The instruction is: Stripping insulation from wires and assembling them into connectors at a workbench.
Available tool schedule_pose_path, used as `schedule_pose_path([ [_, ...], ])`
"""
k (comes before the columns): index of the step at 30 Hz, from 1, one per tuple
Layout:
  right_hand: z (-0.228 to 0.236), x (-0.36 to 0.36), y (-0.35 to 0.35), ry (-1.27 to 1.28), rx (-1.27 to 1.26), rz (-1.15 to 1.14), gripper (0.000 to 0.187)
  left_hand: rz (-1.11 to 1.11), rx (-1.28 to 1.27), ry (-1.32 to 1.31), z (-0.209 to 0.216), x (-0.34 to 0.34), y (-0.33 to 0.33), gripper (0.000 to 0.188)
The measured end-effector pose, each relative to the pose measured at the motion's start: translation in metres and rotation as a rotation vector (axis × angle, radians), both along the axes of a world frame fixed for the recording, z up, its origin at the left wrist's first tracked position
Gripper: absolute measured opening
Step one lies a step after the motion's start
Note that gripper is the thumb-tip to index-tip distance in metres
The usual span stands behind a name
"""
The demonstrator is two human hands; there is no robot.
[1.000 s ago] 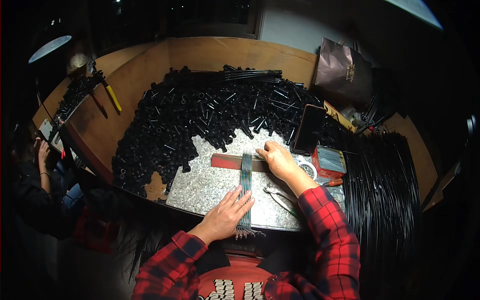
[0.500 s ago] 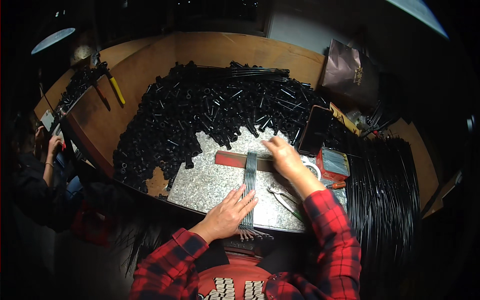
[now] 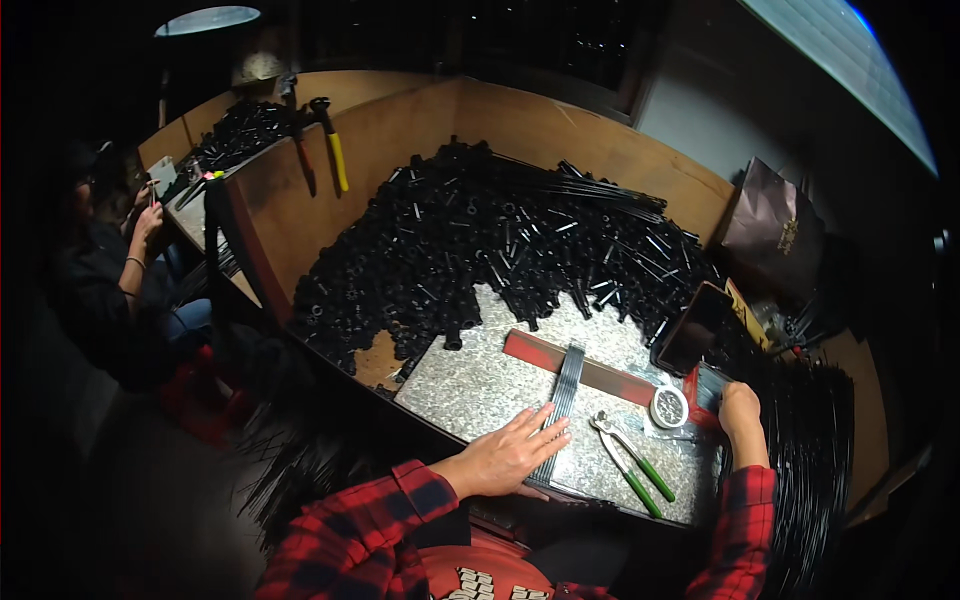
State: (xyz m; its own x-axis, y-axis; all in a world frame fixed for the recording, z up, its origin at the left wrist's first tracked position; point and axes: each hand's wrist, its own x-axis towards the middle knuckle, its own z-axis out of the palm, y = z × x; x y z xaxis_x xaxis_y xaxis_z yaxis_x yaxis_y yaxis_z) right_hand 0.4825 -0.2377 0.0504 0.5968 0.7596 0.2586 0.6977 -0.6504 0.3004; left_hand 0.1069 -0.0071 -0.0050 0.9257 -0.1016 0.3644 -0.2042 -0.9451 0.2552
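Observation:
My left hand (image 3: 510, 455) lies flat with fingers stretched over a row of thin black rods (image 3: 567, 390), side by side on the speckled board. The rods' far ends rest across a red-brown bar (image 3: 620, 382). At the right, my right hand (image 3: 741, 408) is closed beside a red box (image 3: 703, 400), next to a dense bundle of long black rods (image 3: 810, 440). Its fingertips are mostly hidden, so what they hold cannot be made out. Between my hands lie green-handled pliers (image 3: 635, 470) and a round white container (image 3: 669, 406) with small pieces inside.
A big heap of black parts (image 3: 500, 220) covers the back of the speckled board (image 3: 455, 385), inside wooden walls (image 3: 590, 135). A phone (image 3: 695, 328) leans at the right, near a shiny bag (image 3: 768, 225). Yellow-handled pliers (image 3: 336, 160) hang at left; a co-worker (image 3: 130, 270) sits beyond.
My right hand has moved from above the rods' far ends to the red box at the right, uncovering the white container. My left hand stays on the rods. The view has turned.

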Motion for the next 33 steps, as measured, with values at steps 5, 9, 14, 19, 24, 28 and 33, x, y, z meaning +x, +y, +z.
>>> schedule_pose_path([
  [5,0.012,-0.021,0.005,0.006,0.086,0.041,0.009,0.014,0.02,-0.007,0.0,-0.006,0.001,0.08],
  [9,0.033,-0.053,0.015,0.013,0.276,0.075,0.009,-0.01,0.046,-0.013,0.001,-0.003,-0.001,0.087],
  [14,0.061,-0.128,0.055,0.25,0.548,0.496,0.017,-0.016,-0.005,-0.004,0.009,-0.003,-0.002,0.092],
  [19,0.086,-0.21,0.059,0.299,0.483,0.718,0.023,-0.063,-0.225,-0.055,0.036,-0.008,-0.001,0.095],
  [24,0.116,-0.254,0.028,0.415,0.503,0.761,0.033,-0.391,-0.814,-0.064,0.104,-0.014,-0.009,0.084],
  [28,0.128,-0.271,0.012,0.408,0.581,0.82,0.032,-0.452,-0.9,-0.124,0.129,-0.015,-0.018,0.057],
  [33,0.128,-0.283,0.004,0.322,0.519,0.859,0.035,-0.347,-0.811,-0.236,0.133,-0.019,-0.024,0.024],
])
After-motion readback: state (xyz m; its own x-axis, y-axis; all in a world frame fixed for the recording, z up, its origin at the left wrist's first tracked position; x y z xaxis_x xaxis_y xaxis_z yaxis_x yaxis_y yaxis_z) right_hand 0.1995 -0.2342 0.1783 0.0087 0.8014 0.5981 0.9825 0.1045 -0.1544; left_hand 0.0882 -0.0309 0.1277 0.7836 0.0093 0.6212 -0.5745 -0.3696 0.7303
